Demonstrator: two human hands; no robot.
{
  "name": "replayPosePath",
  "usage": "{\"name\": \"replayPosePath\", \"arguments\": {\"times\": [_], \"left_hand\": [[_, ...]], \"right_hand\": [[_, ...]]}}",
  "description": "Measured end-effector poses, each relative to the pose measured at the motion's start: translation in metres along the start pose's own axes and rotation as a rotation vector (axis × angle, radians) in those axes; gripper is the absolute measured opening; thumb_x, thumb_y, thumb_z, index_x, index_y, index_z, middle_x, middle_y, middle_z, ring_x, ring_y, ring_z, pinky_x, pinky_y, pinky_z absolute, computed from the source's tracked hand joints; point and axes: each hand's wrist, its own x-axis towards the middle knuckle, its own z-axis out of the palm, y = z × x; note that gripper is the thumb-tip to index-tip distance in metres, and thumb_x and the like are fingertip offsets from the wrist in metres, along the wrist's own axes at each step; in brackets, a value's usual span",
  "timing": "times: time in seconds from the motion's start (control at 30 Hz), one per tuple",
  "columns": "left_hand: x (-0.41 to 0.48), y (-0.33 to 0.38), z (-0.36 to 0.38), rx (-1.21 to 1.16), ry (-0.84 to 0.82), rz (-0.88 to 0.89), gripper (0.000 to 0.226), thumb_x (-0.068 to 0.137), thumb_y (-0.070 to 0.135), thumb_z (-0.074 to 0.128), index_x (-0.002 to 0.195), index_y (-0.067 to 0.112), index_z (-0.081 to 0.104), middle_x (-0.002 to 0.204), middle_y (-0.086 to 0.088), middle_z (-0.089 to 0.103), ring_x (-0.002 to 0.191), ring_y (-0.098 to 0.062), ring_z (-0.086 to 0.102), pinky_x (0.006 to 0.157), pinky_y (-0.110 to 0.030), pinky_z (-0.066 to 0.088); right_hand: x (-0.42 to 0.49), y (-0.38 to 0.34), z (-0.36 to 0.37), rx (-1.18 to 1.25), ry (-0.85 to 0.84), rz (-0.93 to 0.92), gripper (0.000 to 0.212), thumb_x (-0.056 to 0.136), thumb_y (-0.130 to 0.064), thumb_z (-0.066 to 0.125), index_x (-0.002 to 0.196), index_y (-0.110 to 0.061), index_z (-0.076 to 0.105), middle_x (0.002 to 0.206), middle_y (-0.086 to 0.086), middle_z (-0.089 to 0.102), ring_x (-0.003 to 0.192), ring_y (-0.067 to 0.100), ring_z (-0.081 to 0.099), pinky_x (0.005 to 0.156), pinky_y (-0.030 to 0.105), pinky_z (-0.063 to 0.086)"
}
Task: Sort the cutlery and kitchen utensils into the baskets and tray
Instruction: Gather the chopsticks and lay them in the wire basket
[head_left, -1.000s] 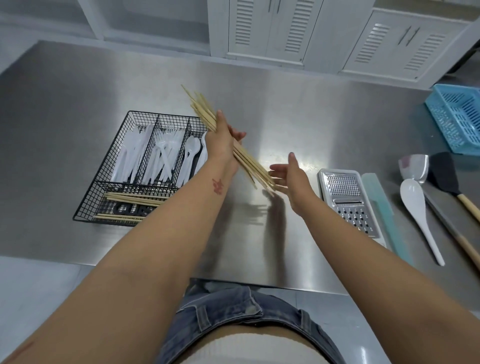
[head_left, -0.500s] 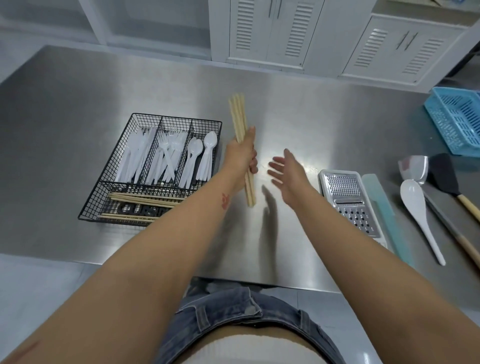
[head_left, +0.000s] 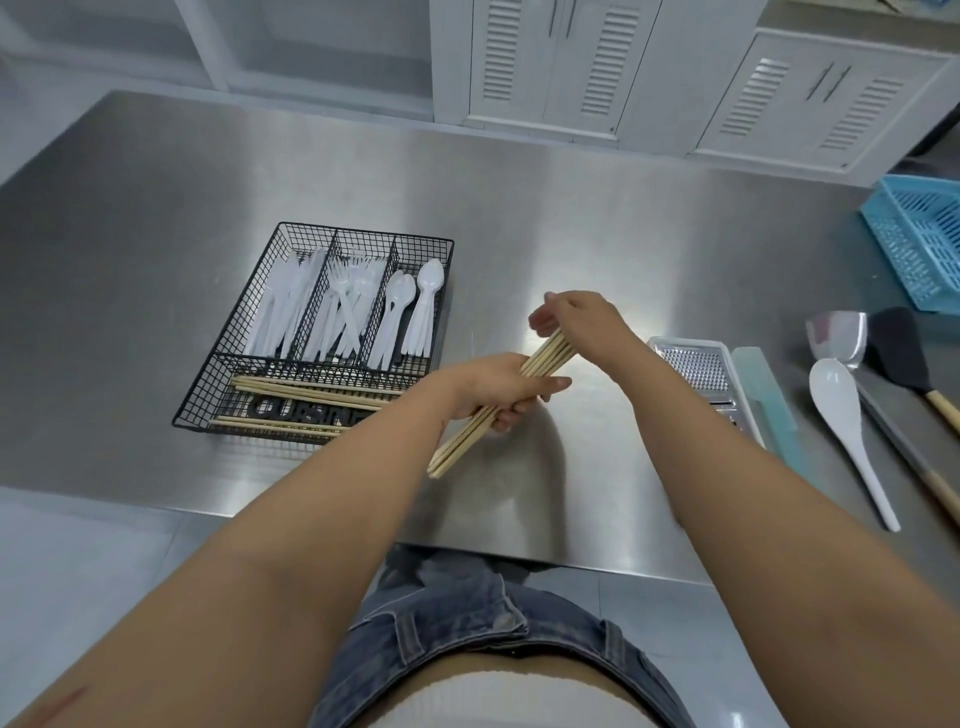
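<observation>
The left hand (head_left: 493, 387) is clenched around a bundle of wooden chopsticks (head_left: 498, 402) just right of the black wire tray (head_left: 208, 395); the right hand (head_left: 576, 319) pinches its upper end, hiding the tips. The tray holds white plastic cutlery (head_left: 353, 312) behind more chopsticks, with the left forearm covering its near right corner.

The blue basket (head_left: 922, 244) is cut off by the right edge
</observation>
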Motion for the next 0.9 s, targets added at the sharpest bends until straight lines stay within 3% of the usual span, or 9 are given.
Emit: {"name": "replayPosePath", "arguments": {"times": [0.1,0.2,0.4,0.5,0.57,0.67,0.77,0.83,0.9], "left_hand": [[0.001,0.003,0.003,-0.041,0.112,0.054,0.039,0.092,0.043,0.061,0.072,0.018,0.039,0.052,0.002,0.034,0.04,-0.013,0.03,0.042,-0.022,0.033],[0.0,0.019,-0.004,-0.474,0.375,0.188,0.038,0.095,0.042,0.058,0.073,0.02,0.037,0.048,0.005,0.034,0.038,-0.011,0.031,0.041,-0.021,0.031],[-0.018,0.03,-0.041,-1.044,0.72,0.342,0.044,0.094,0.051,0.052,0.067,0.016,0.047,0.047,0.003,0.052,0.042,-0.012,0.053,0.054,-0.027,0.049],[-0.033,0.02,-0.049,-1.152,0.757,0.367,0.051,0.093,0.054,0.051,0.058,0.017,0.049,0.046,0.003,0.056,0.043,-0.011,0.056,0.06,-0.028,0.047],[-0.05,0.008,-0.056,-1.151,0.781,0.353,0.05,0.093,0.054,0.052,0.061,0.016,0.051,0.047,0.002,0.058,0.045,-0.013,0.058,0.056,-0.027,0.05],[-0.08,-0.017,-0.073,-1.057,0.854,0.3,0.035,0.093,0.048,0.056,0.087,0.014,0.055,0.058,0.002,0.066,0.058,-0.015,0.063,0.066,-0.031,0.055],[-0.108,-0.047,-0.093,-0.781,1.198,0.204,0.049,0.092,0.048,0.058,0.12,0.013,0.039,0.1,-0.004,0.066,0.089,-0.02,0.062,0.078,-0.034,0.054],[-0.126,-0.071,-0.107,-0.31,1.484,0.064,0.065,0.092,0.05,0.056,0.136,0.008,0.034,0.13,-0.013,0.052,0.117,-0.028,0.053,0.099,-0.042,0.046],[-0.138,-0.093,-0.115,0.226,1.541,0.011,0.07,0.095,0.049,0.048,0.149,0.011,0.024,0.152,-0.015,0.033,0.14,-0.031,0.031,0.115,-0.044,0.026]], "right_hand": [[0.001,-0.008,-0.002,0.193,0.087,-0.001,0.037,0.1,-0.037,0.039,0.099,-0.015,0.069,0.104,-0.001,0.07,0.099,0.019,0.065,0.095,0.038,0.047],[0.0,-0.014,-0.008,0.476,0.269,0.032,0.022,0.098,-0.036,0.044,0.106,-0.017,0.051,0.101,-0.004,0.06,0.097,0.019,0.061,0.095,0.042,0.046],[-0.024,-0.039,0.017,-0.081,-0.306,0.05,0.044,0.085,-0.038,0.065,0.113,-0.008,0.048,0.102,0.004,0.06,0.088,0.018,0.062,0.075,0.033,0.054],[-0.037,-0.056,0.057,-0.203,-0.299,-0.108,0.049,0.082,-0.035,0.068,0.114,-0.009,0.04,0.085,-0.004,0.053,0.067,0.008,0.053,0.05,0.02,0.043],[-0.041,-0.066,0.084,-0.223,-0.269,-0.189,0.042,0.088,-0.027,0.059,0.119,-0.008,0.039,0.093,0.002,0.058,0.076,0.019,0.06,0.062,0.03,0.051],[-0.045,-0.078,0.118,-0.408,-0.243,-0.294,0.031,0.094,-0.02,0.047,0.121,-0.006,0.04,0.096,0.015,0.06,0.081,0.033,0.058,0.068,0.04,0.05],[-0.048,-0.081,0.142,-0.629,-0.203,-0.399,0.021,0.096,-0.024,0.044,0.107,-0.008,0.036,0.076,0.007,0.05,0.069,0.031,0.051,0.056,0.036,0.039],[-0.048,-0.08,0.157,-0.755,-0.191,-0.453,0.02,0.097,-0.025,0.043,0.106,-0.009,0.035,0.069,0.001,0.044,0.063,0.03,0.049,0.053,0.034,0.036],[-0.047,-0.076,0.165,-0.844,-0.178,-0.494,0.021,0.098,-0.024,0.042,0.11,-0.008,0.036,0.07,0.001,0.046,0.059,0.027,0.046,0.052,0.033,0.036]]}}
